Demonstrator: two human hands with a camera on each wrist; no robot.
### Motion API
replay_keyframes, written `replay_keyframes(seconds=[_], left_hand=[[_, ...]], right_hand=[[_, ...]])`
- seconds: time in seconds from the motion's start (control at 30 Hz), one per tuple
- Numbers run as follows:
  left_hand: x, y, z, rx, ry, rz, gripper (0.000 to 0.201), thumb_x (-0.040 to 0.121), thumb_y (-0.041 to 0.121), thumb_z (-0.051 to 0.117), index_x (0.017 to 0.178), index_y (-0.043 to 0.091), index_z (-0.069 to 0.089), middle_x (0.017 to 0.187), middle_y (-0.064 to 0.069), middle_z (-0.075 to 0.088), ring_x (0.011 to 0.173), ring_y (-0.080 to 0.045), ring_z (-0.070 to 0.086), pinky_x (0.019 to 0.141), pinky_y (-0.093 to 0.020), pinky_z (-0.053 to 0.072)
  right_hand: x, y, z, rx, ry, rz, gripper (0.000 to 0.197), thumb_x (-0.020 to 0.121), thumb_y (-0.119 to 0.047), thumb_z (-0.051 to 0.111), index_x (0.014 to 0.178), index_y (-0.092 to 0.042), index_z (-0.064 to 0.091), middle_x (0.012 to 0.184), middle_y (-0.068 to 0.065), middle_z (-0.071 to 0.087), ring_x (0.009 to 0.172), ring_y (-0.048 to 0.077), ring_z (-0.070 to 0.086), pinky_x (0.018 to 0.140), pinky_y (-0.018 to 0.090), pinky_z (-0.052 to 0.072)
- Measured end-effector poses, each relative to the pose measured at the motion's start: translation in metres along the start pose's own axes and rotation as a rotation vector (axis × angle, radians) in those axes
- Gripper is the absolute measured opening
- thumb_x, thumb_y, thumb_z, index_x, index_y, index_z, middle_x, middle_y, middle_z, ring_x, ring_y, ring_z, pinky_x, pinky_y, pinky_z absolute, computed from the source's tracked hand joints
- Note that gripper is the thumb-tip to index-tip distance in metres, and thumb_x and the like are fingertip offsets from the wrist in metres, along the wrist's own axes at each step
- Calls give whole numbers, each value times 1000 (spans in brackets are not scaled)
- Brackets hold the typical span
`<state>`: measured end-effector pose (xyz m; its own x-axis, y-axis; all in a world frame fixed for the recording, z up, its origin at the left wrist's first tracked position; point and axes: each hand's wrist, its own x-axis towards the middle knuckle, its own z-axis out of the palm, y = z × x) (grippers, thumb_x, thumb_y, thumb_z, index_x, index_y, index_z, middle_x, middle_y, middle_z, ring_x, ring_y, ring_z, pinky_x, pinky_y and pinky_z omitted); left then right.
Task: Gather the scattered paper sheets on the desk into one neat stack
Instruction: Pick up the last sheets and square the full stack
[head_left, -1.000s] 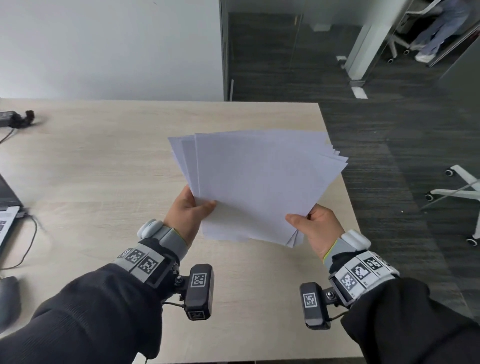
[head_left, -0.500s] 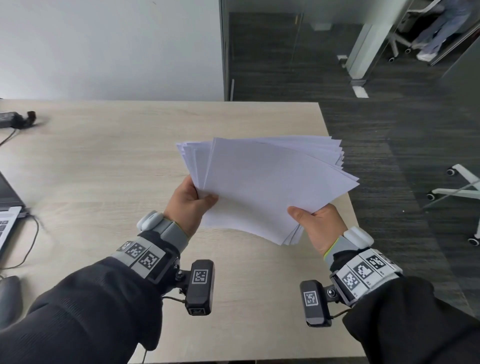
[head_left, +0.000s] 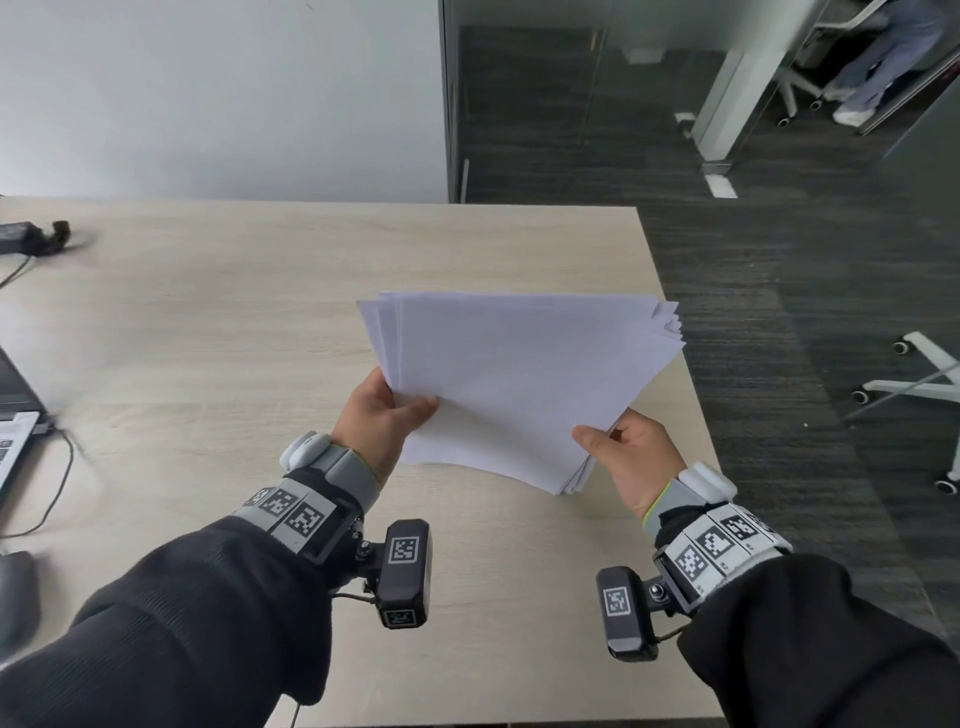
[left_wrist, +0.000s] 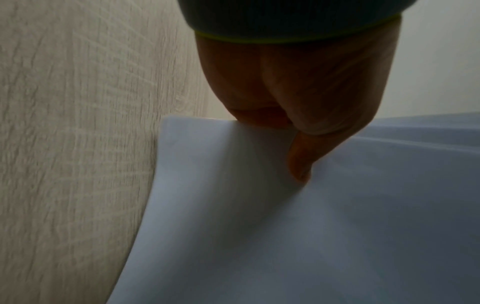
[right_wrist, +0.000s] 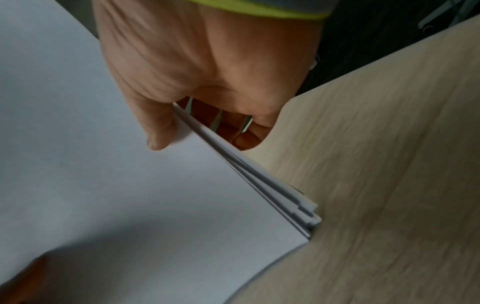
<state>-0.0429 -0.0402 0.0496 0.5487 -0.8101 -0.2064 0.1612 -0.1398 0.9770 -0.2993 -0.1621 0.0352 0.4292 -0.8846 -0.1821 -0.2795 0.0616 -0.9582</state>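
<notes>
A bundle of several white paper sheets is held above the right part of the wooden desk, its far edges fanned and uneven. My left hand pinches the bundle's near left edge, thumb on top. My right hand pinches the near right corner, thumb on top and fingers underneath. The left wrist view shows the left hand with its thumb pressing the paper sheets. In the right wrist view the right hand grips the paper sheets, whose layered edges are splayed.
A laptop with a cable sits at the desk's left edge, a black power adapter at the far left, and a dark mouse near left. The desk's right edge lies under the papers. Office chair legs stand on the dark floor.
Both hands have tilted and shifted the bundle while holding it; the sheets' right edges now line up more closely than a second ago. Grips are unchanged.
</notes>
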Motion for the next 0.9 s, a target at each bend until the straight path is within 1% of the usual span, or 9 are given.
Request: replay_keyframes(seconds=[0.1, 0.17, 0.27, 0.5, 0.57, 0.67, 0.77, 0.83, 0.9], left_hand=[[1, -5, -5, -30, 16, -3, 43, 72, 9, 73, 113, 16, 68, 110, -7, 76, 107, -27, 71, 93, -41, 54], [1, -6, -7, -15, 2, -9, 48, 69, 9, 76, 114, 20, 66, 110, -3, 77, 106, -23, 71, 92, -36, 55], [5, -8, -6, 45, -34, -37, 51, 69, 8, 82, 115, 22, 65, 110, 0, 77, 106, -19, 71, 97, -38, 54], [5, -7, -5, 50, -33, -77, 56, 63, 12, 81, 116, 21, 65, 111, -1, 76, 108, -22, 71, 97, -41, 53], [2, -8, -1, 34, -40, -83, 59, 62, 13, 82, 117, 20, 65, 111, 0, 76, 109, -23, 70, 97, -41, 53], [1, -7, 8, 68, -54, -47, 61, 62, 17, 81, 119, 28, 63, 118, 6, 72, 116, -16, 64, 100, -40, 50], [5, 2, 10, 28, -34, -12, 63, 66, 27, 70, 126, 22, 51, 126, 5, 61, 127, -20, 52, 107, -41, 44], [8, 4, 9, 27, -58, -58, 52, 71, 32, 65, 122, 33, 54, 124, 7, 65, 129, -18, 51, 101, -36, 44], [8, 6, 3, 47, -72, -113, 31, 92, 17, 58, 111, 41, 61, 109, 13, 73, 122, -12, 58, 89, -27, 48]], right_hand=[[-2, -4, 3, -22, -13, -11, 15, 87, -10, 72, 72, -14, 70, 70, -12, 72, 66, 2, 66, 69, 13, 47], [-3, -3, 5, -15, -61, 15, 3, 87, -9, 72, 87, -10, 75, 85, -3, 76, 79, 8, 71, 71, 15, 50], [-2, 0, 9, -7, -118, 74, 13, 86, -8, 72, 96, -15, 76, 95, -4, 77, 88, 9, 72, 72, 15, 52], [-4, -2, 16, -70, -152, 72, 23, 72, -34, 78, 94, -30, 74, 98, -10, 77, 94, 9, 71, 92, 39, 55], [-6, -3, 20, -70, -129, 86, 30, 72, -34, 81, 100, -29, 71, 100, -9, 75, 97, 9, 69, 93, 33, 53], [-8, -8, 24, -99, -78, 102, 24, 85, -21, 76, 106, -25, 65, 97, -9, 66, 89, 1, 65, 74, 5, 45], [1, -16, 24, 329, -135, 227, 21, 96, -11, 57, 113, -20, 65, 118, 8, 63, 101, 15, 63, 75, 19, 54], [5, -22, 24, 488, -126, 378, 17, 96, -16, 53, 103, -16, 69, 111, 9, 65, 90, 18, 64, 75, 27, 53], [4, -24, 26, 489, -127, 398, 18, 92, -13, 55, 94, -11, 73, 96, 10, 67, 75, 20, 66, 67, 28, 53]])
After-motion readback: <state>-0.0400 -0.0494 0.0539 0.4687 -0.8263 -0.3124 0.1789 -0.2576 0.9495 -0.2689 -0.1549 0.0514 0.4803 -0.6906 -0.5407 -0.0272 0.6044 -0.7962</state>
